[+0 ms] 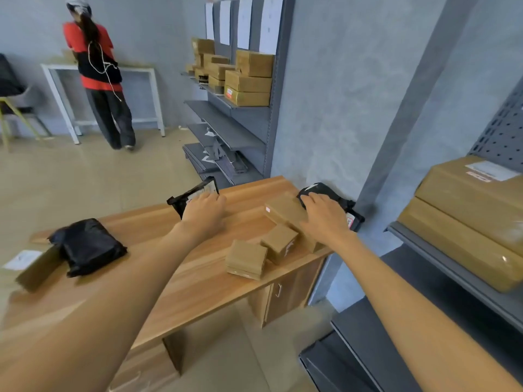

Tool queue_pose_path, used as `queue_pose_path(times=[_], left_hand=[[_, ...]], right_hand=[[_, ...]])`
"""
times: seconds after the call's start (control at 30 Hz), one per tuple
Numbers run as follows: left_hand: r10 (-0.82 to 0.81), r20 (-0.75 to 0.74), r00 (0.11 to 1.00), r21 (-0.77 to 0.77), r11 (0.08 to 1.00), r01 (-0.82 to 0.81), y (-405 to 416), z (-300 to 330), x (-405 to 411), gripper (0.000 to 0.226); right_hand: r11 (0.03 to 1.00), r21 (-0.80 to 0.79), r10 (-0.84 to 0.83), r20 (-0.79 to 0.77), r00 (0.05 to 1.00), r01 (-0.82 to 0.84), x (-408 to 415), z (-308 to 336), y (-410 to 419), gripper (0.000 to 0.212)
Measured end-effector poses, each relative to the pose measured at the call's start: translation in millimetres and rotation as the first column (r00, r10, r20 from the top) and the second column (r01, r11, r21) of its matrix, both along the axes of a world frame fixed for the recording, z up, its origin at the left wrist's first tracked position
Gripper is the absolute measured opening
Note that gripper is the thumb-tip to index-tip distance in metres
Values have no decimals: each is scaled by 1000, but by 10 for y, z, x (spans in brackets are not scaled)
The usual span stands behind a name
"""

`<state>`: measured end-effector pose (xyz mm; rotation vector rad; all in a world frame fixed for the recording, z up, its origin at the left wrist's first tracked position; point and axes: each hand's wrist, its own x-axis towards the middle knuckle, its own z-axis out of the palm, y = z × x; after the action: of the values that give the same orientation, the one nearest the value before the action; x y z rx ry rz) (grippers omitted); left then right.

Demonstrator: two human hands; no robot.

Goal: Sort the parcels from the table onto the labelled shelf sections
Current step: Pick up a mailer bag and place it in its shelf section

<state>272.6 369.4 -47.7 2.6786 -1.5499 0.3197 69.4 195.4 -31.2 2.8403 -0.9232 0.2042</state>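
- i see a person (97,69) in a red top, back to me, at a white table (133,70).
- a chair with yellow legs (11,108) stands far left.
- white paper (24,259) lies on the beige floor (99,179).

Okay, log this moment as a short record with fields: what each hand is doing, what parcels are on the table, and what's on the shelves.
left hand: left hand rests on a black bag parcel at the table's far edge
right hand: right hand reaches onto another black bag, over a long cardboard box
table: wooden table also bears two small boxes and a black bag at left
shelves: cardboard boxes on far shelf; large boxes on near right shelf
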Motion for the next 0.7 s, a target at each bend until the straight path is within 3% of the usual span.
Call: queue_pose_path(times=[0.23, 0.57, 0.7], left_hand=[[99, -79, 992, 111, 990, -90, -413, -446, 95, 34], [235, -169, 957, 146, 967, -211, -682, -696, 509, 33], [294, -196, 935, 157, 951, -266, -649, -739, 756, 33]], right_hand=[[994, 76, 79, -37, 996, -76, 372, -442, -442, 46], [961, 219, 186, -50, 981, -170, 1051, -821, -844, 65], [951, 236, 221, -64, 973, -201, 1363, -934, -886, 62]])
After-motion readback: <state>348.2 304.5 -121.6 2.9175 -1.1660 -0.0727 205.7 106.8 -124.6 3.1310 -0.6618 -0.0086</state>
